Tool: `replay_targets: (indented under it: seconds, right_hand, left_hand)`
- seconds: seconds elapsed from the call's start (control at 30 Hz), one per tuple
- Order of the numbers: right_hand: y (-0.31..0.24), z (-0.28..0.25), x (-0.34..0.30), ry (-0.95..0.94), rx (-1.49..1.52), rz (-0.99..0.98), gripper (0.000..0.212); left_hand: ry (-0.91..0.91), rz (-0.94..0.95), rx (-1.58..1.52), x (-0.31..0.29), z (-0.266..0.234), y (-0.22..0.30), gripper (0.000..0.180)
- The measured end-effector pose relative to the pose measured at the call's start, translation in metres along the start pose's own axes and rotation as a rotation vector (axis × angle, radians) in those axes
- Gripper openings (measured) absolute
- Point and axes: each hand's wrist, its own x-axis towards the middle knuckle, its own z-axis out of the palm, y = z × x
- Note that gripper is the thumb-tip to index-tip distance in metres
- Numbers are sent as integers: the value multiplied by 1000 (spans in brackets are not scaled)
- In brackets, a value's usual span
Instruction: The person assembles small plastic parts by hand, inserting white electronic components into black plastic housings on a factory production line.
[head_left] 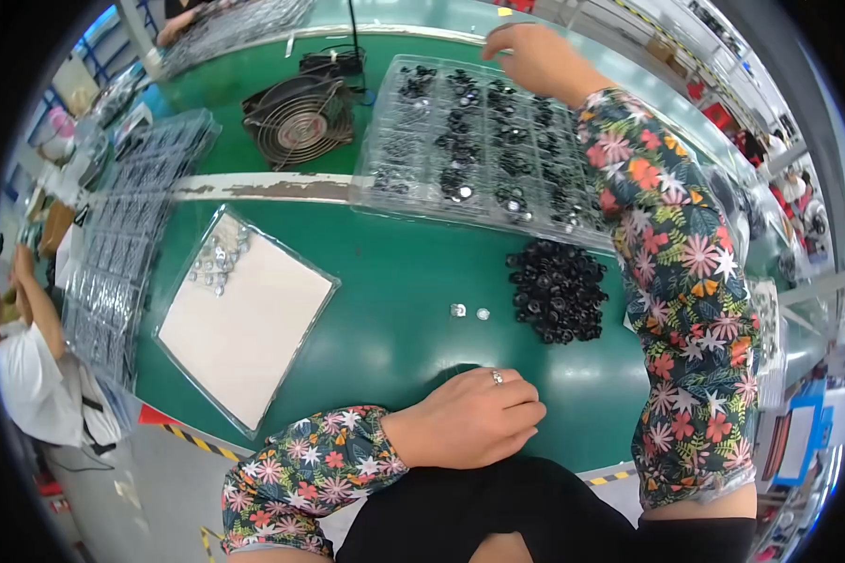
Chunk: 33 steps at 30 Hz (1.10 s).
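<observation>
Head view, near to far:
- Left hand [474, 416], near edge of green table [394, 281], fingers curled into a loose fist, ring on one finger; contents of fist, if any, cannot tell
- Two small silver parts [469, 311], just beyond left hand, lying side by side on bare table
- Pile of small black parts [558, 291], just right of the silver parts
- Flat clear tray [244, 314] with white liner, near left, small cluster of silver pieces in its far corner
- Clear compartment tray [479, 141], far centre, partly filled with black parts
- Right hand [526, 56], floral sleeve, stretched to far edge of compartment tray, fingers bent down at tray rim; grip cannot tell
- Metal-grilled fan [299, 117], far left of compartment tray
- Stacked clear trays [127, 225], far left edge
</observation>
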Motion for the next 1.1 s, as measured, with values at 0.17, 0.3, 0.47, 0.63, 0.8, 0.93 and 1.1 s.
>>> replay_targets:
  seconds: [0.17,0.3,0.47,0.63,0.8,0.93,1.1]
  right_hand:
    - [-67,39,-28,8,159,-334,33]
    - [-58,83,-25,71,18,-342,25]
    - [-51,109,-12,12,-122,-231,22]
    - [-48,123,4,72,-115,-219,24]
    - [-35,121,4,91,-203,-140,24]
    - [-34,103,4,53,25,-40,28]
    - [-35,57,-14,118,37,-135,23]
  left_hand:
    - [51,-32,27,-9,2,4,21]
    - [65,-32,47,-8,5,0,23]
    - [98,-73,78,-11,3,-3,20]
    - [82,-103,58,-12,1,-1,20]
    - [113,-96,96,-4,-5,-3,20]
    - [266,-162,155,0,-12,-7,16]
    - [372,-297,434,-2,-31,-25,16]
